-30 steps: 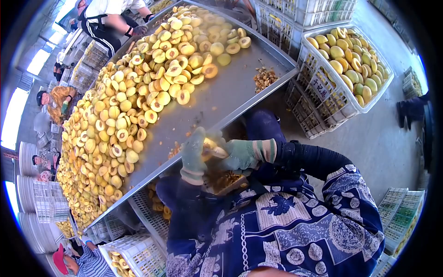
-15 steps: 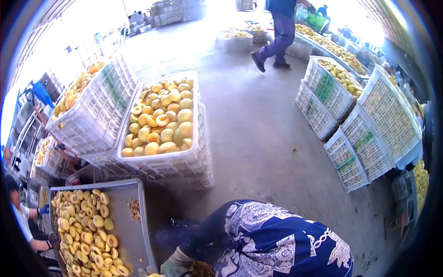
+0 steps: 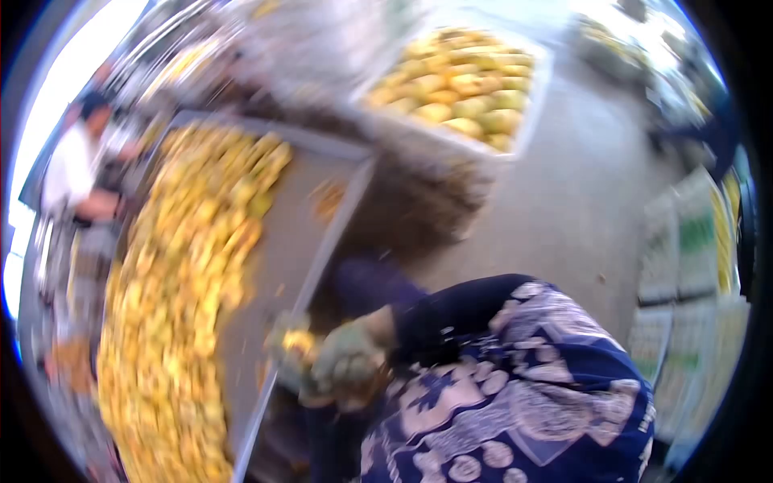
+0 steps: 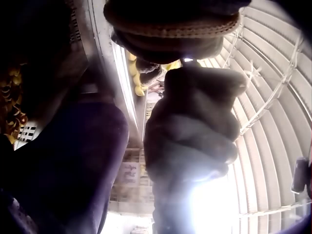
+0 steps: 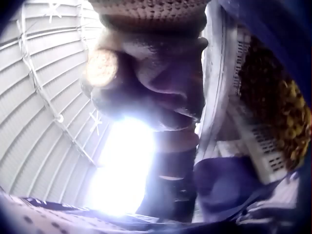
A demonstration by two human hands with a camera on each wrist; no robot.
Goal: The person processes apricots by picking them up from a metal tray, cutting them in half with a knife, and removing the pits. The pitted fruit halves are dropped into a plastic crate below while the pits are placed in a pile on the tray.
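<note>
In the head view, the gloved left hand [image 3: 287, 348] holds a yellow fruit [image 3: 299, 341] beside the metal tray's near edge. The gloved right hand [image 3: 349, 356] is curled close on its right. The left wrist view shows the right hand [image 4: 195, 124] as a fist, facing the left hand's dark glove [image 4: 163, 48]. From the right hand's grip [image 5: 148, 73] protrudes a pale round end, like a handle's [image 5: 102, 67]; the rest of it is hidden. Halved yellow fruits [image 3: 189, 266] lie heaped on the tray [image 3: 270, 262]. Blur hides finger detail.
A white crate of yellow fruit [image 3: 467, 88] stands beyond the tray. A small brownish pile [image 3: 328, 200] lies at the tray's far end. Someone in a white shirt [image 3: 71, 173] is across the tray. More crates [image 3: 684, 338] stand at right on the grey floor.
The head view swung toward the crates and floor at right, then partly back to the tray. The hands, near the frame's bottom edge half a second ago, show fully again, close together.
</note>
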